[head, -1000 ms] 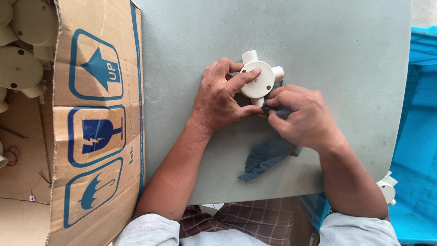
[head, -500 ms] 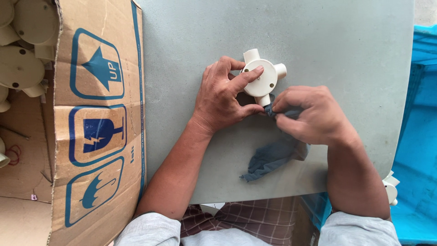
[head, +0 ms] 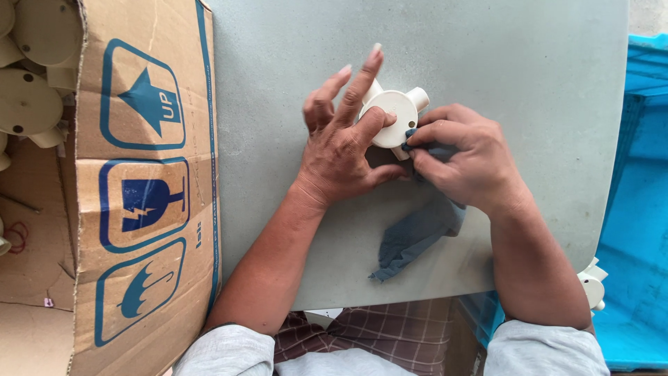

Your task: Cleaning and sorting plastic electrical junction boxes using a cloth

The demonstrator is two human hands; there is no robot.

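**Left fingers lift off the box lid**

Since half a second ago, the left hand (head: 344,150) has raised its index and middle fingers straight toward 12 o'clock; only thumb and lower fingers press the junction box (head: 390,118).

Table (head: 487,56), grey, carries everything. At 9 o'clock stands a carton (head: 146,181) with more cream boxes. At 3 o'clock sits a blue crate (head: 640,209).

The right hand (head: 463,163) pinches a cloth (head: 414,237) against the box's lower right edge, fingers curled tight.

The box lies at table centre, between both hands.
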